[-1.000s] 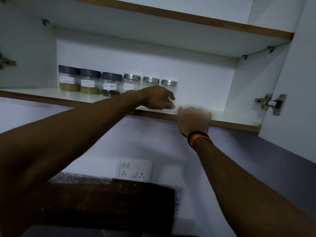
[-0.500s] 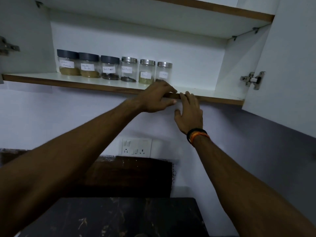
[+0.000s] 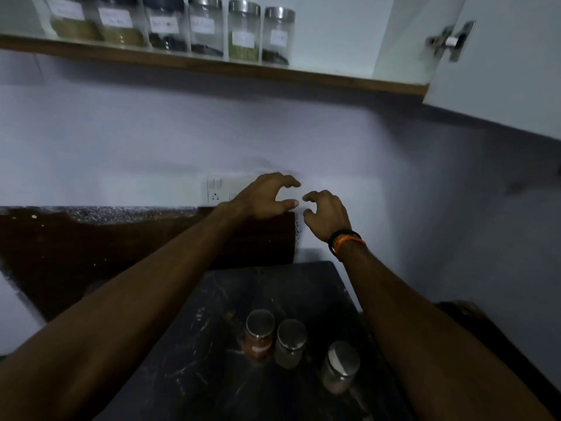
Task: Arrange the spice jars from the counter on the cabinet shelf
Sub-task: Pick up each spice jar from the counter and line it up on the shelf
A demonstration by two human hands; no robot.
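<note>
Both the left hand (image 3: 267, 197) and right hand (image 3: 326, 212) hang loosely curled and empty in mid-air, well above three upright spice jars (image 3: 290, 343) on the dark counter (image 3: 212, 329), which stand below and nearer the right hand.

I saw a black counter (image 3: 212, 314) veined with pale streaks, silver lids on three jars (image 3: 288, 341) there, one jar's contents orange-red (image 3: 258, 344), a brown-edged shelf (image 3: 212, 66), white-labelled jars (image 3: 243, 31) with olive and dark contents, a lilac wall (image 3: 151, 132), a black-and-orange wristband (image 3: 346, 240)
</note>
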